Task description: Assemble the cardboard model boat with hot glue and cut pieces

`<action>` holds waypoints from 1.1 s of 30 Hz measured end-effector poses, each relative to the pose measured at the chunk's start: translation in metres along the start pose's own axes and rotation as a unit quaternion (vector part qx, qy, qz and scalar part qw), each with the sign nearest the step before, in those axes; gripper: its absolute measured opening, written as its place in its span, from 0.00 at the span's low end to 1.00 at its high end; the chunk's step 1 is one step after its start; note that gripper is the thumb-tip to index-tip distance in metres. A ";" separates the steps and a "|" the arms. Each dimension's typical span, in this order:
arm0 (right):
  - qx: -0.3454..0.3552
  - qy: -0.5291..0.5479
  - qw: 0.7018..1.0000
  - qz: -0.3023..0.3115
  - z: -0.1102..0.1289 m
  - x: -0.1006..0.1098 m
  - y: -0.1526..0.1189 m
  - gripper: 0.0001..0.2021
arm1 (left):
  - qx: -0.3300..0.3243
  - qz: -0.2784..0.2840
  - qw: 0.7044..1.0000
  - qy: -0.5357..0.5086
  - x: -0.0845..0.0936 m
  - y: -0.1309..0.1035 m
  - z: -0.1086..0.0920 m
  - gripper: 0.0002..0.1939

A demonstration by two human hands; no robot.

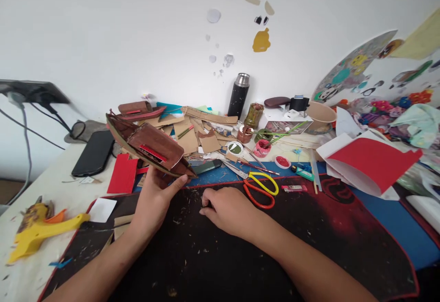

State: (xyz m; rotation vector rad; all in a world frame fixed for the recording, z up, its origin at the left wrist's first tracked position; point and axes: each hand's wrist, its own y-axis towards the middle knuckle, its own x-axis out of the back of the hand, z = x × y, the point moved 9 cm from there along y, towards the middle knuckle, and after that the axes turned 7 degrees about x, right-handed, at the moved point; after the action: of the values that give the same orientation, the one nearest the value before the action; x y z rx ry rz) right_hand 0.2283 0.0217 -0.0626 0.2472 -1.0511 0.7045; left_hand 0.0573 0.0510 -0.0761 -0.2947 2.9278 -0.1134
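A brown model boat (154, 146) with a curved cabin roof and a red strip on its side is held up, tilted, at left centre. My left hand (156, 196) grips its underside near the lower right end, thumb along the hull. Over the dark mat (206, 265), my right hand (228, 210) has its fingers curled together; whatever may be between the fingertips is too small to make out. Just right of that hand lie scissors (261, 189) with yellow and red handles.
Cardboard scraps (209, 141), open paint jars (262, 148) and a black flask (239, 95) stand or lie behind the mat. A yellow glue gun (44, 231) and a phone (93, 154) are at left. Red paper (374, 162) curls at right.
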 end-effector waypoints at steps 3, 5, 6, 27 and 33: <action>-0.006 0.085 0.996 -0.017 -0.001 0.002 0.002 0.04 | 0.003 0.001 1.000 0.001 0.001 0.001 -0.001 0.30; -0.023 0.197 0.980 -0.025 -0.005 0.001 0.003 0.05 | 0.009 -0.002 1.000 -0.008 0.002 0.001 -0.002 0.30; -0.034 0.265 0.963 -0.023 -0.007 -0.001 0.004 0.05 | 0.016 -0.005 1.000 -0.020 0.002 0.001 -0.002 0.29; -0.031 0.672 0.711 -0.203 -0.024 -0.001 0.040 0.19 | 0.235 0.016 0.952 -0.193 -0.010 -0.015 0.022 0.13; -0.038 0.697 0.687 -0.201 -0.023 -0.010 0.042 0.20 | 0.232 0.050 0.939 -0.250 -0.018 -0.017 0.019 0.07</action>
State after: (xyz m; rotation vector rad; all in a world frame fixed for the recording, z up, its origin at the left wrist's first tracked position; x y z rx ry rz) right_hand 0.2148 0.0610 -0.0881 -0.1659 0.4695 0.2558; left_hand 0.0819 0.0371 -0.0899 -0.0791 2.3165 -0.6070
